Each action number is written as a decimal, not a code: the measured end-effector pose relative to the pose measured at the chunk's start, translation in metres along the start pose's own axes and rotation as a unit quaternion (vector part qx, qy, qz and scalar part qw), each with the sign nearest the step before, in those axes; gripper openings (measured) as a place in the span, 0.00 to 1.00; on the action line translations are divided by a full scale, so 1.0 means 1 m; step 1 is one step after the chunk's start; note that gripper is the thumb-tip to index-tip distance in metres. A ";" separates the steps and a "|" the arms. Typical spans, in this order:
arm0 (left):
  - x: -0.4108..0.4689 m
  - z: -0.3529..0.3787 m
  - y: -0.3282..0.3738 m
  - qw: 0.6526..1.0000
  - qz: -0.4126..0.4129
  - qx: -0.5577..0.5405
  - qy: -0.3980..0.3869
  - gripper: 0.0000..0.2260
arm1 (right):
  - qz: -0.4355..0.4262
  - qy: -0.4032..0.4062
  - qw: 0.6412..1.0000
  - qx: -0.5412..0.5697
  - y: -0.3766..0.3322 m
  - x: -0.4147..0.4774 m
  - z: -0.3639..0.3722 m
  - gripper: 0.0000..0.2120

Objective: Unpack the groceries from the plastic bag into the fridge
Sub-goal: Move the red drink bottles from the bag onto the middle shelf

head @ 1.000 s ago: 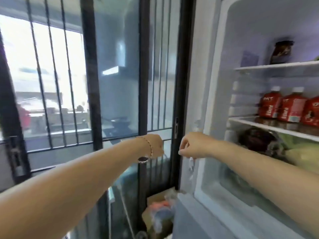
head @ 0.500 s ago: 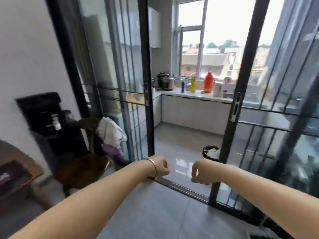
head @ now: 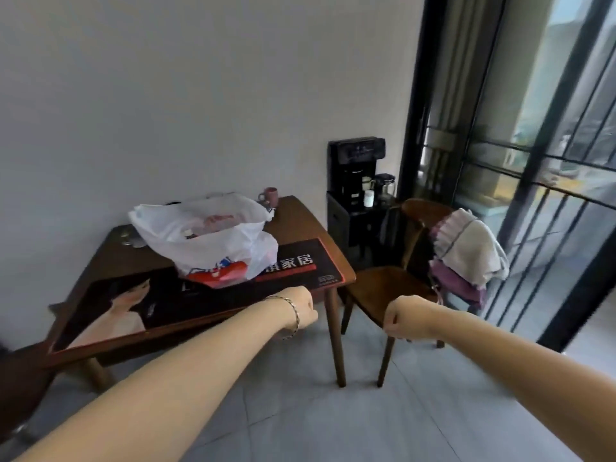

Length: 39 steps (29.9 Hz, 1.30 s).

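A white plastic bag sits open on a dark wooden desk against the wall, a pink mug behind it and a chair beside. Left hand and right hand hover nearer the camera, apart from the bag, each grip curled closed and empty.

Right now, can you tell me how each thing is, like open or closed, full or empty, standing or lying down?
Plastic bag: on the table, mouth open, still holding groceries.
Table: standing, mat laid across its top.
Pink mug: upright at the table's back edge.
Chair: standing beside the table, clothes draped over its back.
Left hand: closed in a fist, holding nothing.
Right hand: closed in a fist, holding nothing.
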<state>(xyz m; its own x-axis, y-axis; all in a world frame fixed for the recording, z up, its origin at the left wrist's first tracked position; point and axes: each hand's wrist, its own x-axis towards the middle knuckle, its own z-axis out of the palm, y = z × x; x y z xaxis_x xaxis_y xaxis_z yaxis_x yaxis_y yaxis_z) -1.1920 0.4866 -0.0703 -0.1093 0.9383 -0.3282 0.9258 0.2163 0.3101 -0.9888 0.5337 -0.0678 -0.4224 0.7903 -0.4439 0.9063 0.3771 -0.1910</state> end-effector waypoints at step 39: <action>0.455 -0.164 -0.511 0.989 -0.070 0.126 0.027 0.18 | -0.197 -0.078 0.973 -0.096 -0.350 0.596 -0.106 0.13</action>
<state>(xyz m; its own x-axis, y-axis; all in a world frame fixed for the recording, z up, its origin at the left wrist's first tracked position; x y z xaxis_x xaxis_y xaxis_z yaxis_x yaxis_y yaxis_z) -1.7746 0.8467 -0.2316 -0.2549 0.9186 -0.3019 0.9605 0.2765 0.0304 -1.5592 0.9234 -0.1729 -0.7148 0.4896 -0.4993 0.6487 0.7308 -0.2121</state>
